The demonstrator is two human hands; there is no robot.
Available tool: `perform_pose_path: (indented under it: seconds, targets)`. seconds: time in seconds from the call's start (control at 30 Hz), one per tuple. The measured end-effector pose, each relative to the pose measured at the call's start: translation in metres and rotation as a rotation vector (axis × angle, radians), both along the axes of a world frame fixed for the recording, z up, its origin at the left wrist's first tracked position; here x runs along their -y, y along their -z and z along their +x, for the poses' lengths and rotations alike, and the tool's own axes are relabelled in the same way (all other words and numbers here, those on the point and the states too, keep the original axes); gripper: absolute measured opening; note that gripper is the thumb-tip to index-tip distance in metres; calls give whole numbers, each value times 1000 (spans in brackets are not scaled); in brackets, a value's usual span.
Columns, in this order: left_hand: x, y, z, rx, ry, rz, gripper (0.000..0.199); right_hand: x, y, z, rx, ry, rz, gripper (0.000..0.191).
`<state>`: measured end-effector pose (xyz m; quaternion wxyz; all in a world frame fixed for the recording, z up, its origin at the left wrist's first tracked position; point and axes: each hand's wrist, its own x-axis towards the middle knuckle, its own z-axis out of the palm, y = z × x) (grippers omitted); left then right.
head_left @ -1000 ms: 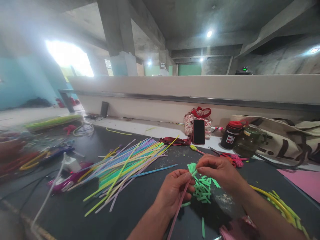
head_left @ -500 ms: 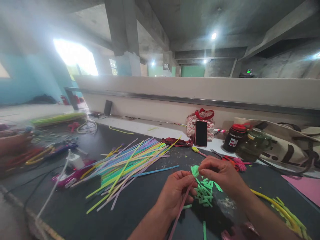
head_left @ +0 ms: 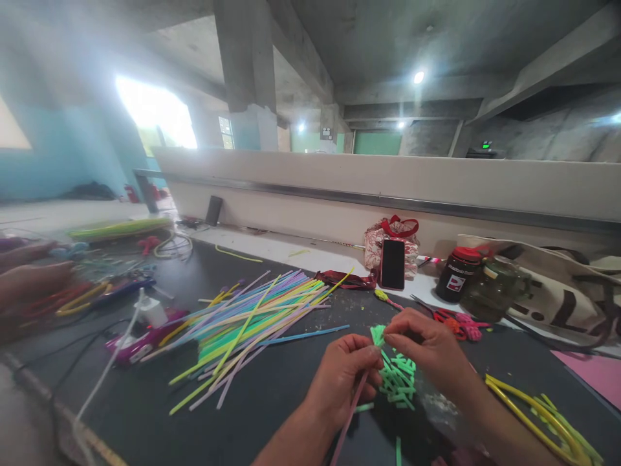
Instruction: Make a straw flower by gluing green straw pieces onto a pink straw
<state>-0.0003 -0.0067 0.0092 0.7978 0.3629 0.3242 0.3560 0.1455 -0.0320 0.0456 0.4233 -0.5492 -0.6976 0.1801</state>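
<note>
My left hand (head_left: 345, 372) is closed on a pink stem (head_left: 350, 414) that hangs down toward the lower edge. At the stem's top a small bunch of short green pieces (head_left: 377, 334) fans upward between my hands. The closed fingertips of my right hand (head_left: 427, 343) pinch the right side of this bunch. Short green cut pieces (head_left: 398, 382) lie in a loose pile on the dark table (head_left: 272, 414), just behind and below my fingers.
Long pastel stems (head_left: 252, 323) spread over the table at centre left. Behind stand a phone (head_left: 392, 264), a black bottle (head_left: 457, 275) and a green jug (head_left: 495, 291). Scissors (head_left: 436, 312) lie beyond my right hand. A co-worker's hands (head_left: 36, 272) show at far left, near a purple glue gun (head_left: 138, 340).
The view has shifted slightly. My hands stay at the green bunch with almost the same grip. At far left, the co-worker's hands have come into clearer view.
</note>
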Motion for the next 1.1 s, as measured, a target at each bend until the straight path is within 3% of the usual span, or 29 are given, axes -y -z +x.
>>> perform_pose_path:
  seconds: [0.83,1.0,1.1]
  targets:
    - [0,2,2,-68,-57,48,15,1,7,-4,140,51,151,8]
    - [-5,-1,-2,31,-59,-2,19,11,-7,0,4,131,258,16]
    - [-7,-4,-7,153,18,-71,22,14,-13,3,-199,185,173,15]
